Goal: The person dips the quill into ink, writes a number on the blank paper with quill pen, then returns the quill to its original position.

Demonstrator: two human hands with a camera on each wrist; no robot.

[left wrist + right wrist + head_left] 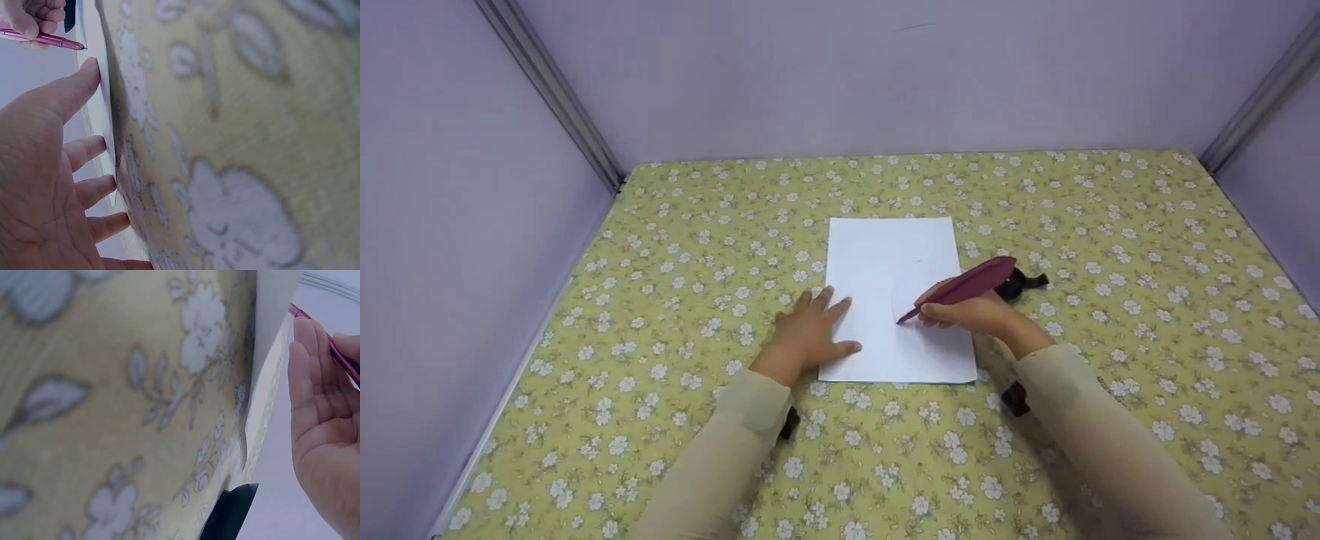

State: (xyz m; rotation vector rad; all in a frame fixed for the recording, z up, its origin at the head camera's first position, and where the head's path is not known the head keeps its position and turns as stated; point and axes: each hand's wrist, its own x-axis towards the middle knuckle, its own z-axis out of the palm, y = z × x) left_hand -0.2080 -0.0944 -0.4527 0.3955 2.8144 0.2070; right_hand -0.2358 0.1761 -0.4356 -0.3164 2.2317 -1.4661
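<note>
A white sheet of paper (885, 255) lies on the patterned cloth, with a faint curved line near its middle. My right hand (971, 311) pinches a dark red feather pen (975, 281), its tip at the paper and its plume slanting up to the right. In the left wrist view the pen (59, 40) shows a slim, shiny barrel. Spread over the paper's left edge, my left hand (808, 330) rests with straight fingers, the thumb and some fingertips on the sheet. The right wrist view shows my right palm (326, 433) beside the pen.
Behind my right hand sits a black rounded object (1012, 285) with a short arm, partly hidden; its kind cannot be told. A yellow floral cloth (697, 247) covers the table. Pale walls (810, 82) stand at the back and both sides, with metal posts (562, 97) at the corners.
</note>
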